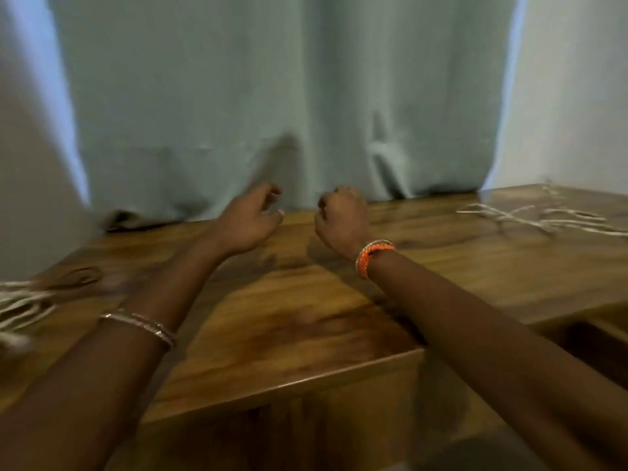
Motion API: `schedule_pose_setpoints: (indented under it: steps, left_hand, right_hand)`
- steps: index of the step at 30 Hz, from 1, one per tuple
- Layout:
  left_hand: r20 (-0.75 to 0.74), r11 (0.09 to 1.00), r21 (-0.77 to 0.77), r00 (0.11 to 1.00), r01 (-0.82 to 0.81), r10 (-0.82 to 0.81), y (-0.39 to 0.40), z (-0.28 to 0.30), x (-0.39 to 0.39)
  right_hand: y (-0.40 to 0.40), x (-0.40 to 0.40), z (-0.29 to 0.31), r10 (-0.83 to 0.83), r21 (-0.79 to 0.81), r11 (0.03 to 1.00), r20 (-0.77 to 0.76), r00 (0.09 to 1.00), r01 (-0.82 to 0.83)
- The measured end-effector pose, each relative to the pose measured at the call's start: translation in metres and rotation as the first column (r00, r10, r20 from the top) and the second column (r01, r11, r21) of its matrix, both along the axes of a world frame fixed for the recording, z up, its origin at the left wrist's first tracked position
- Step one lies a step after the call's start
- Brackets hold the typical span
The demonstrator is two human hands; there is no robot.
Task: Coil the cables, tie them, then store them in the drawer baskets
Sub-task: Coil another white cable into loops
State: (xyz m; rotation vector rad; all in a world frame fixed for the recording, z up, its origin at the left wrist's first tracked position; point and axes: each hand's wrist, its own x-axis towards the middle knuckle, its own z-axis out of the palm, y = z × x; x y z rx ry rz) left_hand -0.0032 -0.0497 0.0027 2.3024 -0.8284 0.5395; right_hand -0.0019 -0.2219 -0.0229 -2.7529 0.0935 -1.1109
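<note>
We record both arms stretched forward over a wooden table [272,334], its top glossy brown with dark grain patches.

Left hand [248,219]: raised above the table near its far edge, fingers loosely curled, thumb and fingertips apart, nothing between them that we can see. We note thin silvery bangles [142,326] on the left forearm.

Right hand [339,215]: beside the left, close but not touching it, fingers curled inward into a loose fist. We see no object in it; the view is motion-blurred, so we cannot tell whether something very thin is pinched there. An orange braided wristband [368,258] sits on the right wrist, with a thin pale band touching it.

Task items: we see two groups of pale cream cord, thin and rope-like.
- The right cord [530,217] lies loose and uncoiled on the table's far right part, in several crossing strands, with one strand running off the right edge of the view. It is well apart from the right hand.
- The left cord [20,307] lies at the table's left edge as several roughly parallel strands, heavily blurred; we cannot tell whether it is coiled or tied. It is well apart from the left hand, near the left forearm.

Behind the table a grey-green curtain [272,96] hangs, its hem resting on the table's far edge. At the lower right, just beyond the right forearm, a dark recess opens below the tabletop [591,338]; its contents are not discernible.
</note>
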Motion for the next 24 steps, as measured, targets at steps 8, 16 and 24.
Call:
schedule_pose_setpoints:
  steps: [8, 16, 24]
  left_hand:
    - [0.002, 0.926, 0.306, 0.973, 0.220, -0.232, -0.167, -0.019, 0.005]
    - [0.112, 0.925, 0.308, 0.957, 0.223, -0.268, -0.199, -0.043, 0.016]
    - [0.082, 0.964, 0.260, 0.996, -0.065, 0.045, -0.164, -0.045, 0.033]
  right_hand:
    - [-0.229, -0.044, -0.026, -0.558, -0.041, 0.830, -0.097, 0.824, 0.557]
    - [-0.297, -0.057, -0.026, -0.465, 0.080, 0.851, -0.347, 0.814, 0.520]
    - [-0.190, -0.038, -0.018, 0.253, -0.091, 0.962, -0.053, 0.966, -0.257]
